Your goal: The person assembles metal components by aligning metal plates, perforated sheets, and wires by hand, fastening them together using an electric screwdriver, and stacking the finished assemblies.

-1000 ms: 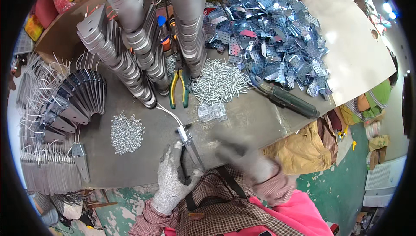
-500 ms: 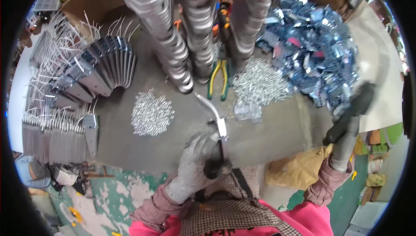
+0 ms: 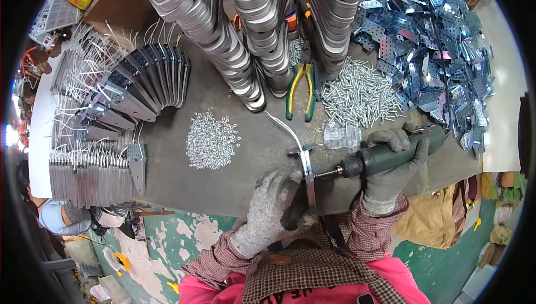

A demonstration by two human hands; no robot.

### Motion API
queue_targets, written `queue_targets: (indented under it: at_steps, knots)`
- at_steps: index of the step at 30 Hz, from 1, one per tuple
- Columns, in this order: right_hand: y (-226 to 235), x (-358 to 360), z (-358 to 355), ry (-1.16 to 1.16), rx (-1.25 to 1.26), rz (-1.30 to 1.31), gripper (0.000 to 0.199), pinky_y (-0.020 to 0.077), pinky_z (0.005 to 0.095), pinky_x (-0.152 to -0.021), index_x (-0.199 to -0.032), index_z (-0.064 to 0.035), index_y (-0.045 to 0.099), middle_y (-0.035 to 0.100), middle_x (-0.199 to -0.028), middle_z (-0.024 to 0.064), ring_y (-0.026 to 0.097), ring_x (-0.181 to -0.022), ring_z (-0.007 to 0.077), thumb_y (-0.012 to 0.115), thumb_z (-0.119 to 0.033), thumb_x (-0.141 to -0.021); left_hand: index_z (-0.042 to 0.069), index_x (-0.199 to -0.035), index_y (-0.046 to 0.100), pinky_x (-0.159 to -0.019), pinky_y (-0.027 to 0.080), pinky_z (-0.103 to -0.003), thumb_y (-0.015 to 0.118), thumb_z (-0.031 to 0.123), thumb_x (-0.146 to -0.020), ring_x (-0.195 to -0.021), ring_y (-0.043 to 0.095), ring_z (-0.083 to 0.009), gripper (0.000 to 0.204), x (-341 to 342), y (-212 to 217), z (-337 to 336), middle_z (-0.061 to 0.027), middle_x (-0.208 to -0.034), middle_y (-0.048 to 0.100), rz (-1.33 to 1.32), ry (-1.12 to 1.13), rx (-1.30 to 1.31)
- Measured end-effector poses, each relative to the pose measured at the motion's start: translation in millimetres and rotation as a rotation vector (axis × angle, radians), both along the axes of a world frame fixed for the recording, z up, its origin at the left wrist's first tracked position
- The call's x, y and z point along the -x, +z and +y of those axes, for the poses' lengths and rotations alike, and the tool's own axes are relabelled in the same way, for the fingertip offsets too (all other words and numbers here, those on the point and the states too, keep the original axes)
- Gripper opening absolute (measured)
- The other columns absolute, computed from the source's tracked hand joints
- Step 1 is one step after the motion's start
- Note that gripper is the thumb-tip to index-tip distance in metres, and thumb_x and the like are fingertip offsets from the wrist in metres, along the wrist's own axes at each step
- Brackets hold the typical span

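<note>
A metal bracket [image 3: 310,187] with a white wire [image 3: 287,128] stands on edge near the table's front, gripped by my gloved left hand [image 3: 271,200]. My gloved right hand [image 3: 393,178] is wrapped round a dark green electric screwdriver [image 3: 399,153], which lies level and points left. Its bit [image 3: 329,173] reaches the right side of the bracket; whether a screw sits between them is too small to tell. Beyond the tool lie a heap of screws [image 3: 360,94] and a small clear plastic piece [image 3: 340,135]. A pile of nuts [image 3: 212,139] is left of the bracket.
Tall stacks of curved metal plates [image 3: 254,19] rise at the back, with green-and-yellow pliers [image 3: 301,92] in front. Perforated bluish metal plates [image 3: 441,47] are heaped at the right. Wired brackets [image 3: 89,184] stand in rows on the left. A brown paper bag [image 3: 430,217] is below the table edge.
My right hand has swung left from the table's right side, bringing the electric screwdriver up to the bracket. My left hand keeps its hold on the bracket. The whole view has shifted slightly.
</note>
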State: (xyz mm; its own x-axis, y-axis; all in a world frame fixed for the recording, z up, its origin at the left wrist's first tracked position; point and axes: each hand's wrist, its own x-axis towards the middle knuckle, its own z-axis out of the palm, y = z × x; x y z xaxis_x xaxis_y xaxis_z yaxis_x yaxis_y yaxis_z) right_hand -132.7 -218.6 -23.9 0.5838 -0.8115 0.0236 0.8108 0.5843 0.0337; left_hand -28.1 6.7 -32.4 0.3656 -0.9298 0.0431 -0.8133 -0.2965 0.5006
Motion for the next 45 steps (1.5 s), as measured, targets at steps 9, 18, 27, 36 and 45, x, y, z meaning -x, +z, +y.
queue_targets:
  at_steps: [9, 18, 27, 36, 45]
  knots:
    - [-4, 1, -2, -0.016, -0.01, -0.05, 0.031, 0.0422, 0.0409, -0.088, -0.114, -0.0069, 0.055, 0.049, -0.073, 0.0018, 0.049, -0.07, 0.0151, 0.062, -0.03, -0.095, -0.003, -0.141, 0.041, -0.108, 0.03, -0.063, 0.08, 0.05, -0.065, -0.124, 0.044, -0.0469, 0.1, -2, 17, -9, -0.031, -0.133, 0.044, -0.022, -0.057, 0.014]
    - [2, 1, 1, -0.002, -0.06, 0.013, 0.037, 0.0433, 0.0386, -0.086, -0.123, -0.0066, 0.054, 0.046, -0.076, 0.0013, 0.047, -0.071, 0.014, 0.06, -0.031, -0.096, 0.005, -0.118, 0.058, -0.097, 0.042, -0.054, 0.075, 0.02, -0.076, -0.111, 0.055, -0.0363, 0.047, -48, 31, -2, -0.0163, -0.111, 0.06, 0.033, 0.257, 0.125]
    - [5, -2, 2, 0.036, -0.005, -0.011, 0.037, 0.0414, 0.0377, -0.087, -0.123, -0.0055, 0.055, 0.042, -0.079, 0.0011, 0.045, -0.075, 0.0149, 0.062, -0.03, -0.095, 0.005, -0.096, 0.066, -0.096, 0.042, -0.043, 0.057, 0.013, -0.076, -0.1, 0.056, -0.0279, 0.023, -87, 57, -20, -0.0102, -0.098, 0.06, -0.698, 0.018, -0.35]
    - [10, -5, 5, 0.024, 0.0, 0.069, 0.027, 0.0445, 0.0345, -0.084, -0.109, -0.0058, 0.055, 0.045, -0.077, -0.0003, 0.047, -0.074, 0.0123, 0.061, -0.028, -0.095, 0.004, -0.097, 0.059, -0.063, 0.051, -0.039, 0.077, 0.017, -0.076, -0.071, 0.061, -0.029, 0.03, -21, 49, -18, -0.0133, -0.09, 0.059, 0.582, 0.275, 0.301]
    - [3, -3, 1, 0.059, -0.007, 0.051, 0.024, 0.0437, 0.036, -0.087, -0.105, -0.0061, 0.054, 0.048, -0.078, 0.0002, 0.049, -0.075, 0.0132, 0.06, -0.028, -0.096, 0.003, -0.094, 0.061, -0.061, 0.05, -0.044, 0.075, 0.02, -0.079, -0.073, 0.064, -0.0359, 0.026, -4, 39, -21, -0.0164, -0.088, 0.061, 0.282, 0.202, 0.252]
